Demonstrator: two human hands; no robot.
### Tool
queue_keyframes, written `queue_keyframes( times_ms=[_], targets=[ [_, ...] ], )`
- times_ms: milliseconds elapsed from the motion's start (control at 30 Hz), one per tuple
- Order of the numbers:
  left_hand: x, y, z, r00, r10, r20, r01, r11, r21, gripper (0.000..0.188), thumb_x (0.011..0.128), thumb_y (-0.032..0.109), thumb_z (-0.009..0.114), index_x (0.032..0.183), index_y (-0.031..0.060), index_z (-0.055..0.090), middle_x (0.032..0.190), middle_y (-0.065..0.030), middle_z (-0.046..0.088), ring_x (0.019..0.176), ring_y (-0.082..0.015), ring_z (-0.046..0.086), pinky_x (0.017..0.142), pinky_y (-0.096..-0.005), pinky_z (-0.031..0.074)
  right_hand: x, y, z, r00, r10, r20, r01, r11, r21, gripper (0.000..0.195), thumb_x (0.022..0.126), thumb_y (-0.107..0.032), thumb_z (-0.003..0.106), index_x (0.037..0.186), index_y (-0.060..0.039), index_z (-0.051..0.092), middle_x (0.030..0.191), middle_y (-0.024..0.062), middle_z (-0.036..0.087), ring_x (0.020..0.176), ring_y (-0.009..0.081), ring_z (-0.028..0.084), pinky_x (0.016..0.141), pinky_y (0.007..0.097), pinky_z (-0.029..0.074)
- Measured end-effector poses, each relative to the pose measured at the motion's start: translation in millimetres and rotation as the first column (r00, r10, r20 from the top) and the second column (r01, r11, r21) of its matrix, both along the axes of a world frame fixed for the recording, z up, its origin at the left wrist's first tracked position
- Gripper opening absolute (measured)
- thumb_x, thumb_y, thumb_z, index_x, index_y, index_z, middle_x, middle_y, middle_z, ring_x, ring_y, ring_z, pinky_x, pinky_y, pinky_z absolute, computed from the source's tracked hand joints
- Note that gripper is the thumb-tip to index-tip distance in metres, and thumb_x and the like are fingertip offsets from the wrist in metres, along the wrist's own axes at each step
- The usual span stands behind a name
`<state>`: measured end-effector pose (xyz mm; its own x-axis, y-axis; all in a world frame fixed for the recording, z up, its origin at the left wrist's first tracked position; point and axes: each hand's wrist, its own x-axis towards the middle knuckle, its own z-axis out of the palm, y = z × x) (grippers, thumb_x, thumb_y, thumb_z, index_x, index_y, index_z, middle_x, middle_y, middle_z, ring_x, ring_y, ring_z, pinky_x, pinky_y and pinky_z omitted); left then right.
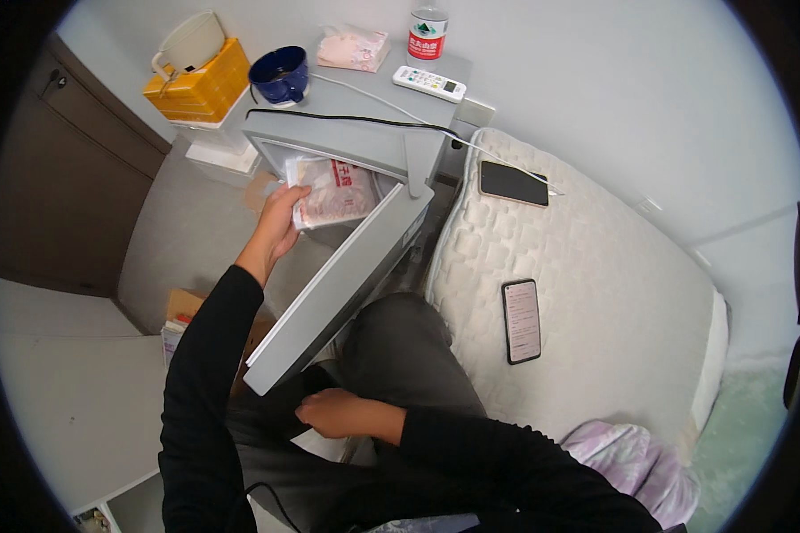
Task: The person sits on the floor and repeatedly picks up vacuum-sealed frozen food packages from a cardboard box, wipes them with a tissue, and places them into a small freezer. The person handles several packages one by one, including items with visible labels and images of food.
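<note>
My left hand [283,220] grips the left edge of a clear plastic food bag [339,193] with red print, at the mouth of a small grey refrigerator [353,143]. The refrigerator door [343,293] stands open towards me. My right hand [330,412] rests over my lap, below the door's lower end, with its fingers curled; whether it holds anything is hidden. On top of the refrigerator are a dark blue mug [279,74], a pack of tissues [352,48], a white remote control [429,84] and a plastic water bottle [427,36].
A mattress [600,280] lies to the right, with a dark-screened phone [513,183], a lit phone [522,321] and a lilac blanket [627,460]. Cables cross the refrigerator top. A yellow box [203,83] bearing a cream pot [197,43] stands left. A brown door [67,173] is at far left.
</note>
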<state>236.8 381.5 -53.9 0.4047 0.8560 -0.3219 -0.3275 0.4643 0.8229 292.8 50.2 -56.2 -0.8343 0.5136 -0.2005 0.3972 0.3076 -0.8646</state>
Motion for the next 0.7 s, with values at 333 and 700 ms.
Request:
queue_keyframes(
  times_ms=[333,700],
  targets=[
    [-144.9,-150.7,73.4,0.925,0.381,-0.008,-0.369,0.902,0.223,0.041,0.105,-0.002,0.063,0.145,-0.0012,0.056,0.137,-0.0137,0.071,0.123,-0.0256,0.072,0.106,-0.0427,0.060,30.7,15.1,68.3,0.913,-0.081,-0.399,-0.049,0.951,-0.304,0.017,0.106,-0.010,0.061,0.115,-0.0018,0.073,0.112,0.0147,0.073,0.110,0.0291,0.071,0.097,0.0414,0.056],
    [-158.5,-342.0,138.4,0.678,0.589,0.441,-0.719,0.656,0.230,0.071,0.095,-0.010,0.064,0.161,-0.0023,0.041,0.157,-0.0193,0.058,0.145,-0.0349,0.058,0.124,-0.0499,0.046,3.6,30.1,212.2,0.661,-0.293,-0.691,0.641,0.700,0.315,0.025,0.097,-0.002,0.073,0.122,-0.0035,0.079,0.125,0.0129,0.076,0.110,0.0273,0.072,0.095,0.0364,0.055]
  ],
)
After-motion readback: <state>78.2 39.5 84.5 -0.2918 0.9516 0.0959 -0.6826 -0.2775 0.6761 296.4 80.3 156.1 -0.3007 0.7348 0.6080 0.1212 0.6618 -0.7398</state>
